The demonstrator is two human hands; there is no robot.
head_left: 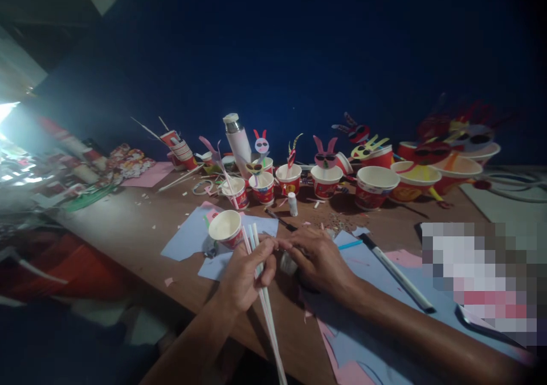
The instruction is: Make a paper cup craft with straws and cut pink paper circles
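My left hand (245, 274) grips a bundle of several long white and blue paper straws (265, 311) upright, and their lower ends reach past the table edge. My right hand (318, 258) lies next to it over the wooden table (128, 237), its fingers closed around a small translucent object (289, 263) whose exact kind I cannot tell. A white paper cup with a red print (225, 229) stands on a blue paper sheet (187, 238) just beyond my left hand.
A white marker (397, 271) lies on blue and pink paper at right. Behind stand several red-printed paper cups decorated with rabbit ears (325, 181), a white flask (238, 146) and a small white bottle (292, 204). Paper scraps are scattered around. A blurred patch hides the right foreground.
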